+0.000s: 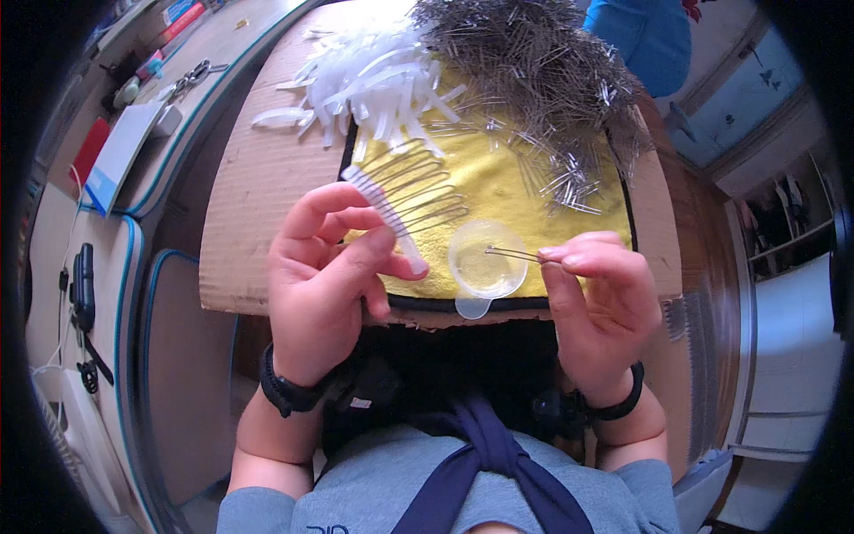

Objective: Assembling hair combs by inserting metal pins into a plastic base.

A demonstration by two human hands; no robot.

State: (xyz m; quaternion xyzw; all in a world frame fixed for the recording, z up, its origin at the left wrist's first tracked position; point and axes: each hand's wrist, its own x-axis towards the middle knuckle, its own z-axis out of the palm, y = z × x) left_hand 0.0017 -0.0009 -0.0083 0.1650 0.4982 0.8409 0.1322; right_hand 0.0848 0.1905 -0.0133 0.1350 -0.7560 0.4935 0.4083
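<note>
My left hand [316,267] is closed on a white plastic strip [361,185], gripped between thumb and fingers and held at a slant. A row of U-shaped metal wire pins [427,191] sticks out from the strip like comb teeth, rounded ends pointing away to the right. Between thumb and fingertips my right hand [614,280] pinches one loose U-shaped wire pin [509,253], its far end above a small clear plastic dish [467,267]. The round dish has a tab on its near side and lies on a yellow cloth [534,236]; its contents are hard to make out.
Loose white plastic strips [374,76] are heaped at the back left. Beside them rises a big tangled pile of metal wire pins [543,84]. Cardboard [238,222] lies under the black-edged cloth. A desk [213,84] stands at left; something blue [645,49] is behind the pile.
</note>
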